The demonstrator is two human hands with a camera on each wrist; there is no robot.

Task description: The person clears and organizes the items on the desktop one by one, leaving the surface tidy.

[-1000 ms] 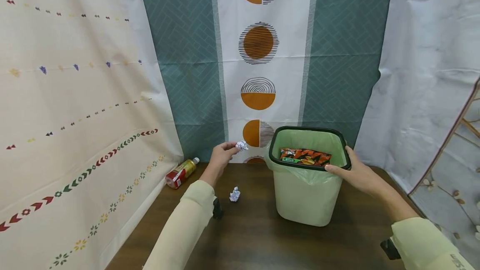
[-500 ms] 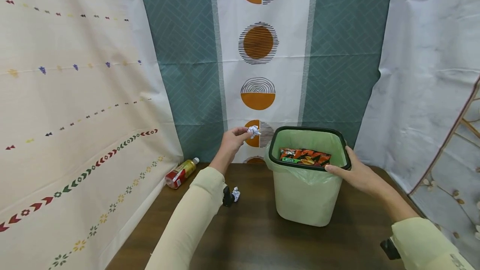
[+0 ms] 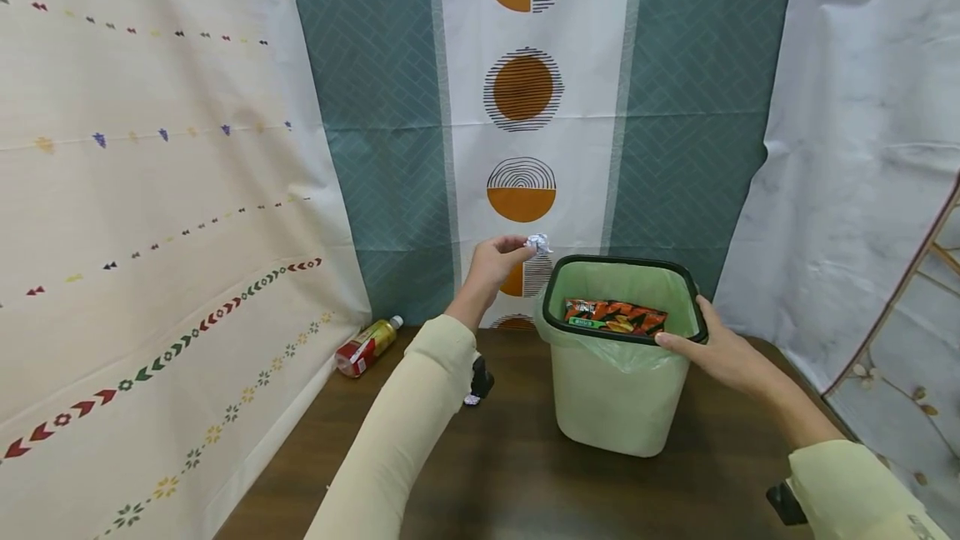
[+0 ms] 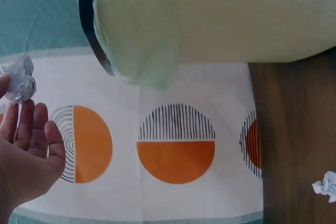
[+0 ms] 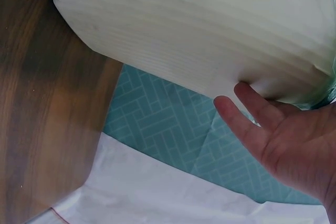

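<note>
My left hand (image 3: 491,263) pinches a crumpled paper ball (image 3: 537,245) between thumb and fingertips, left of the trash bin (image 3: 618,402) and above its rim. In the left wrist view the paper ball (image 4: 22,80) sits at the fingertips. My right hand (image 3: 723,355) grips the bin's dark rim at its right corner, thumb on the front edge. Fingers (image 5: 252,109) rest against the bin wall in the right wrist view. A pale green liner (image 3: 551,332) folds over the rim. Inside lies an orange-and-black snack packet (image 3: 617,317).
A second paper ball (image 4: 326,186) lies on the brown table (image 3: 517,473), mostly hidden behind the left wrist in the head view. A drink bottle (image 3: 369,346) lies on its side at the left, by the cream curtain. Patterned cloth (image 3: 390,190) hangs behind.
My left hand has moved right and up with the paper ball, closer to the bin. Its wrist now covers most of the second ball. My right hand stays on the rim.
</note>
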